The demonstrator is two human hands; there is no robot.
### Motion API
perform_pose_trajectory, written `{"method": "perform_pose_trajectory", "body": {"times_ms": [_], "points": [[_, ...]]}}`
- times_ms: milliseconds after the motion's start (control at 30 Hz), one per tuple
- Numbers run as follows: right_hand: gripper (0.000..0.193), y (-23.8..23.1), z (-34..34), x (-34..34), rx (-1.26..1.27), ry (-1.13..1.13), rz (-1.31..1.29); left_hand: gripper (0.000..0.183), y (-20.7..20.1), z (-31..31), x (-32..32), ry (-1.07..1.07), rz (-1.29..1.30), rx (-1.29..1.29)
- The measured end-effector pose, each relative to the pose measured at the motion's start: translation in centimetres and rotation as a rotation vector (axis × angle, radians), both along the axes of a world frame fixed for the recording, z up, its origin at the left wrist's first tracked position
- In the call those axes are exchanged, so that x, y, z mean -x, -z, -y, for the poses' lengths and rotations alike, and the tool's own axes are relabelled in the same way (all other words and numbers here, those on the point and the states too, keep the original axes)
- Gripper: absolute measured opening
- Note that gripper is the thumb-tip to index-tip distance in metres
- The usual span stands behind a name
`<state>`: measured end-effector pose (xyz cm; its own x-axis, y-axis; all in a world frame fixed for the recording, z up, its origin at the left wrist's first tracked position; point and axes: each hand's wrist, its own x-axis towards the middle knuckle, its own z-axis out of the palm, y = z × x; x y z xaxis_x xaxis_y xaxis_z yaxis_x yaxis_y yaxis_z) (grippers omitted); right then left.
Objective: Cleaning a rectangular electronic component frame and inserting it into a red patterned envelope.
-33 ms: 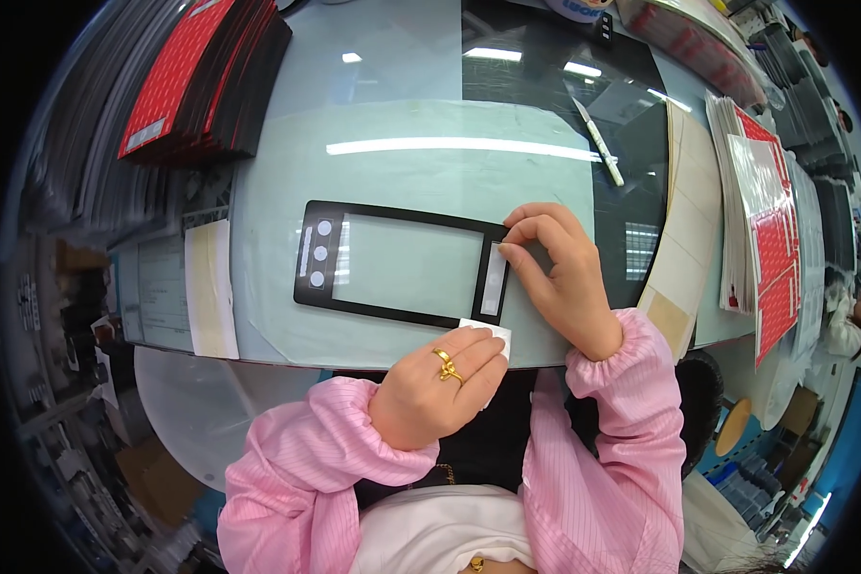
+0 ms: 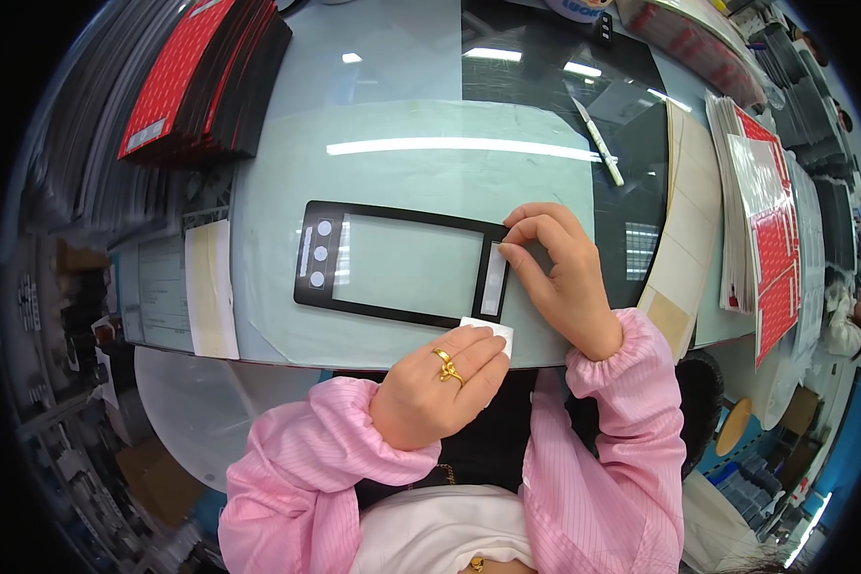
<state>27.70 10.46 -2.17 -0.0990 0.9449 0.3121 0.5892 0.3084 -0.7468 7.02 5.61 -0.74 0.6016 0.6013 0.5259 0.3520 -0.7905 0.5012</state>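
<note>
A flat glass panel with a black border (image 2: 392, 212) lies slightly tilted on the pale green mat. Its left end has three pale round spots, and at its right end is a narrow pale strip (image 2: 494, 282). My right hand (image 2: 560, 277) bends over that end, thumb and forefinger pinched at the strip's upper corner. My left hand (image 2: 445, 383), wearing a gold ring, is closed on a small white folded sheet (image 2: 493, 335). The sheet sticks out past the fingertips and touches the panel's lower right corner. Part of it is hidden under the fingers.
A white pen-shaped tool (image 2: 600, 143) rests at the back right on dark glass. Red and black stacked panels (image 2: 191, 86) stand at the left. Cream paper strips (image 2: 684, 210) and red-and-white packs (image 2: 761, 230) line the right side. The table's front edge (image 2: 287, 364) runs near my forearms.
The white folded sheet under my left fingers has shifted very slightly. My right hand keeps its place at the strip, and the panel has not moved.
</note>
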Motion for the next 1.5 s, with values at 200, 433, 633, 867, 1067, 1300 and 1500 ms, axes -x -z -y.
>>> {"method": "perform_pose_trajectory", "body": {"times_ms": [200, 433, 633, 867, 1067, 1300, 1500], "points": [[0.012, 0.2, 0.0, 0.0, -0.009, -0.013, 0.001, 0.024, 0.7, -0.2, -1.2, -0.040, -0.026, -0.088], [0.012, 0.1, 0.0, 0.1, 0.002, -0.006, -0.005, 0.021, 0.5, -0.1, -1.8, -0.079, -0.059, -0.118], [0.012, 0.0, 0.1, 0.1, 0.007, 0.004, -0.008, 0.019, 1.2, -0.7, -2.1, -0.082, -0.045, -0.156], [0.012, 0.1, 0.1, 0.2, -0.012, 0.008, -0.006, 0.017, 1.2, -2.0, -2.8, -0.083, -0.050, -0.181], [0.012, 0.0, 0.0, 0.2, 0.010, 0.012, -0.012, 0.016, 1.2, -2.6, -3.3, -0.111, -0.056, -0.187], [0.013, -0.3, 0.2, 0.1, 0.037, 0.033, -0.047, 0.019, 1.1, -4.0, -3.8, -0.127, -0.078, -0.176], [0.025, -1.1, 0.0, 0.1, 0.103, 0.135, -0.166, 0.019, 1.2, -5.9, -4.2, -0.117, -0.106, -0.127]]}}
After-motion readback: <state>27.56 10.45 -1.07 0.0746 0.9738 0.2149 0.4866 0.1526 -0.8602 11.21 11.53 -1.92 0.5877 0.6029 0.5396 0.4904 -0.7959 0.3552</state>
